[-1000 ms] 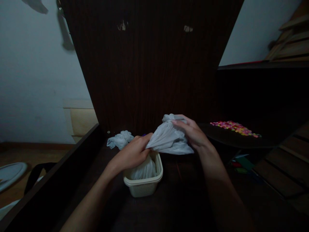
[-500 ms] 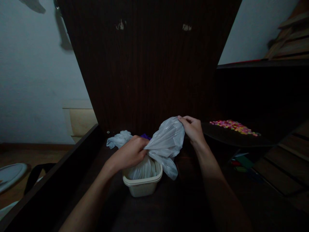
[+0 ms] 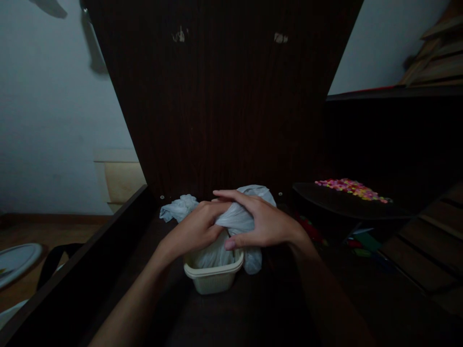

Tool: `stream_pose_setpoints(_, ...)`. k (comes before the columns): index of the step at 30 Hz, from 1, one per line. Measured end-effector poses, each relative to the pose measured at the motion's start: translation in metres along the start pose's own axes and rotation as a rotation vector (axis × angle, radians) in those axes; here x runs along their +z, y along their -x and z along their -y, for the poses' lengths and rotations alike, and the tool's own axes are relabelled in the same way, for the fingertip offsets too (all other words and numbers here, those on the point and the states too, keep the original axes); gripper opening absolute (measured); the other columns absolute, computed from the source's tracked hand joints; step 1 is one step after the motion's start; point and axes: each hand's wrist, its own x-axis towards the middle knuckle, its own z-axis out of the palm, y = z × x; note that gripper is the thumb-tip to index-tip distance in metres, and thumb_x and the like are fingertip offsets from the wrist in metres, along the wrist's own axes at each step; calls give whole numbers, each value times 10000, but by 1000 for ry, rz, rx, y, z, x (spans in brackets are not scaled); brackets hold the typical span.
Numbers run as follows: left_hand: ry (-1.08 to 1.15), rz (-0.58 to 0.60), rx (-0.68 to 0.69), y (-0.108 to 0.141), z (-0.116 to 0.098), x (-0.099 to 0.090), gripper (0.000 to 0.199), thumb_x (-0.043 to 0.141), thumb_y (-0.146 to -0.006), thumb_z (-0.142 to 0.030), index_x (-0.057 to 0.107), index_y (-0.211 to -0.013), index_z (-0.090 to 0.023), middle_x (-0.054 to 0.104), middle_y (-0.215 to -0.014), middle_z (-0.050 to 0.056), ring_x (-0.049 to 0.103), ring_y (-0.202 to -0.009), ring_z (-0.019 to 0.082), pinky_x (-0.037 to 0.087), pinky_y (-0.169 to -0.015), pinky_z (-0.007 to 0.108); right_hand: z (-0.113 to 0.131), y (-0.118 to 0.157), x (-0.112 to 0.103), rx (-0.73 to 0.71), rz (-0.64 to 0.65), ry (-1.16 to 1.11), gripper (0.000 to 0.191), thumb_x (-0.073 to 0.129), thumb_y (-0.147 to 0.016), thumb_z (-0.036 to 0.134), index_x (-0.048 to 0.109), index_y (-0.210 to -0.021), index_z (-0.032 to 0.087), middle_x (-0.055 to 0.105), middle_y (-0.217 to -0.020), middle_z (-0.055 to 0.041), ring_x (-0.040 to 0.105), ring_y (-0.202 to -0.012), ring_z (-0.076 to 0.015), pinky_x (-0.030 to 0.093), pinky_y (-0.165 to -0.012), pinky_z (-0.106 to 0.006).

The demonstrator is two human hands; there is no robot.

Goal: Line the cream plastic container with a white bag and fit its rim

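A white plastic bag (image 3: 237, 219) is bunched up between my two hands. My left hand (image 3: 198, 224) is closed on its gathered neck, above a small cream plastic basket (image 3: 214, 280). My right hand (image 3: 262, 221) wraps round the bunched part from the right, with its fingers across the top and its thumb spread below. Part of the bag puffs up behind my right hand, and a loose end hangs down at the basket's right side. More white plastic (image 3: 215, 253) fills the basket. What the palms cover is hidden.
Another crumpled plastic bag (image 3: 179, 208) lies behind my left wrist. A dark wooden panel (image 3: 224, 111) rises at the back, and a raised edge (image 3: 108, 236) runs along the left. Small colourful pieces (image 3: 350, 188) lie on a dark shelf (image 3: 325, 205) at the right.
My right hand has let go of the bag's stretched upper edge and come down left, round the bunched bag beside my left hand. My left hand keeps its place.
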Motion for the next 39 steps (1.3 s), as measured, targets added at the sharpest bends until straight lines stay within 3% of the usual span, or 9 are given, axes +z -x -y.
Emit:
stream_pose_setpoints(8, 82, 35, -15, 2, -1, -8, 286, 462, -804, -44, 723, -844, -154, 750, -885, 18, 669, -813, 168, 460, -754, 244, -33, 9, -27, 166, 154, 110, 435, 810, -725, 338, 723, -1126, 194, 756, -983, -19, 697, -865, -204, 506, -753, -279)
stream_pose_setpoints(12, 46, 70, -58, 4, 3, -13, 259, 460, -822, -77, 706, -870, -140, 730, -830, 18, 651, -752, 161, 443, -695, 233, -35, 20, -47, 325, 211, 153, 368, 785, -740, 351, 730, -1052, 162, 749, -958, -30, 675, -856, -198, 482, -723, -262)
stream_pose_setpoints(16, 13, 95, -112, 5, 5, -19, 236, 453, -806, -101, 685, -823, -143, 710, -797, 13, 635, -730, 163, 433, -677, 239, -42, 32, -66, 469, 230, 170, 386, 680, -823, 522, 755, -940, 162, 740, -858, -36, 670, -790, -209, 478, -653, -275)
stream_pose_setpoints(18, 1, 69, -148, 4, 4, -21, 218, 456, -798, -116, 672, -800, -147, 695, -781, 9, 629, -728, 165, 426, -666, 240, -43, 38, -73, 513, 214, 249, 411, 629, -852, 553, 766, -921, 172, 745, -845, -46, 680, -782, -227, 503, -665, -305)
stream_pose_setpoints(20, -27, 15, -176, 4, 4, -21, 190, 470, -808, -145, 657, -782, -150, 678, -761, 5, 621, -720, 167, 415, -658, 244, -38, 43, -76, 479, 95, 388, 393, 644, -845, 502, 761, -1052, 189, 759, -1013, -74, 698, -928, -270, 538, -820, -375)
stream_pose_setpoints(24, -49, -49, -180, 1, 3, -15, 209, 470, -864, -208, 643, -757, -161, 682, -763, 5, 624, -726, 173, 419, -700, 262, -11, 38, -61, 301, -160, 502, 658, 706, -823, 479, 562, -1410, 219, 588, -1430, -117, 563, -1301, -314, 428, -1110, -488)
stream_pose_setpoints(30, -33, -113, -149, -2, 4, -4, 180, 493, -893, -239, 595, -763, -167, 638, -705, -15, 577, -651, 153, 393, -643, 254, 9, 11, -8, 65, -23, 364, 1189, 877, -662, 487, 198, -1608, 250, 282, -1647, -135, 258, -1518, -348, 233, -1234, -563)
stream_pose_setpoints(34, 54, -125, -100, 0, 5, -1, 87, 536, -854, -204, 614, -864, -167, 656, -775, -14, 572, -677, 150, 419, -650, 246, -3, 1, 8, -5, -26, 344, 1077, 800, -763, 216, 143, -1614, 283, 395, -1598, -101, 370, -1473, -301, 197, -1246, -562)
stream_pose_setpoints(39, 130, -141, -63, 0, 8, -5, 244, 555, -835, -162, 625, -1067, -179, 689, -969, 7, 616, -865, 178, 467, -788, 269, -13, 1, 2, 8, -19, 294, 724, 618, -846, 95, 410, -1516, 274, 583, -1451, -75, 601, -1269, -246, 476, -1066, -417)
